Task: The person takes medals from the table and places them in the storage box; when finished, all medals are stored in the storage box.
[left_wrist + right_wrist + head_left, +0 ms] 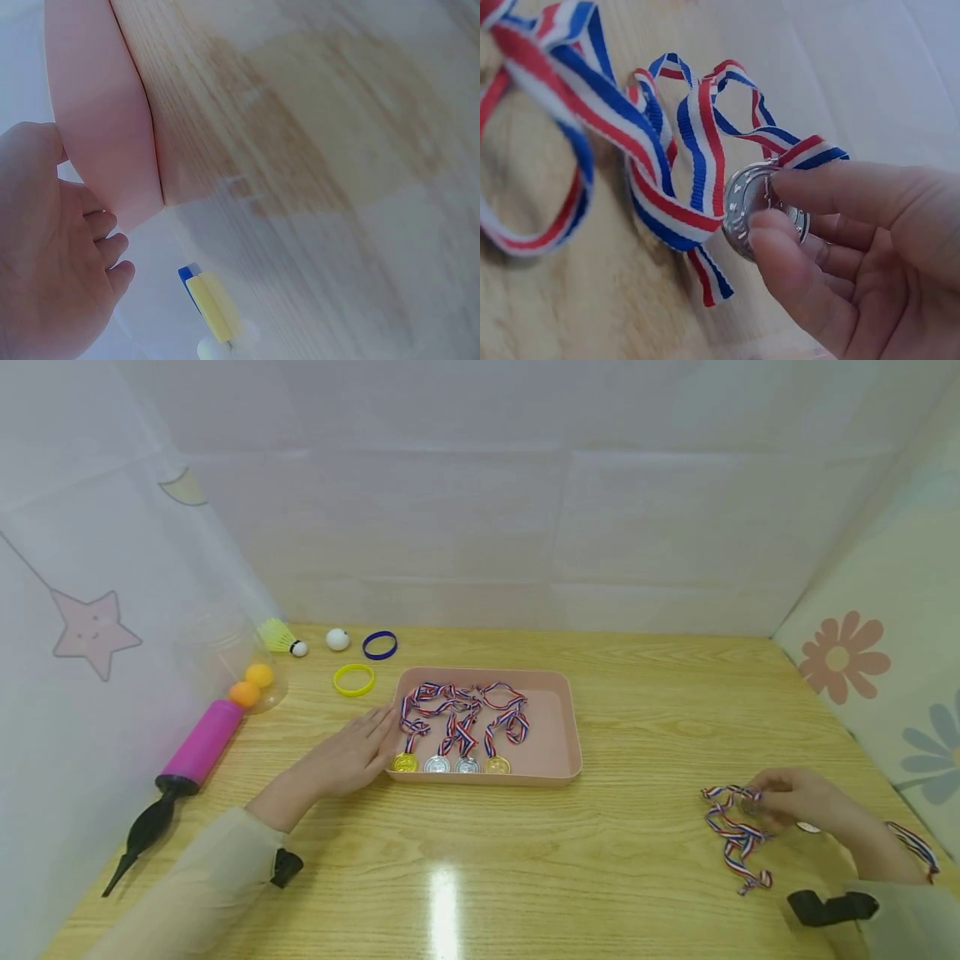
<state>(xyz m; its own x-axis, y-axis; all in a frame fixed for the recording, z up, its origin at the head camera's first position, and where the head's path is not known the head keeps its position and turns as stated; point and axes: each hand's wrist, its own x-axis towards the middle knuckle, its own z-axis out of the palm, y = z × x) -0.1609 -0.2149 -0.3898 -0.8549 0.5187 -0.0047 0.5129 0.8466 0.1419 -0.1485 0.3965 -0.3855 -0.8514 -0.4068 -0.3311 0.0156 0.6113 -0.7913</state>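
Observation:
My left hand point(358, 752) lies flat against the left end of a pink tray point(553, 727), its fingers fairly straight along the wall. In the left wrist view the thumb touches the tray's side point(105, 97). Inside the tray, gold and silver medals with red, white and blue ribbons lie in a row, a gold medal point(497, 765) the furthest right. Over the table's right side, my right hand point(798, 802) pinches a silver medal point(742, 206) between thumb and fingers. Its striped ribbon point(705, 150) trails loosely to the left.
Beside my right wrist another medal point(808, 827) shows partly, with a striped ribbon point(913, 845) behind the wrist. At the left are a pink pump point(202, 739), orange balls point(244, 694) in a clear container, a shuttlecock point(279, 637), a white ball point(337, 639), and yellow point(353, 680) and blue wristbands point(380, 645).

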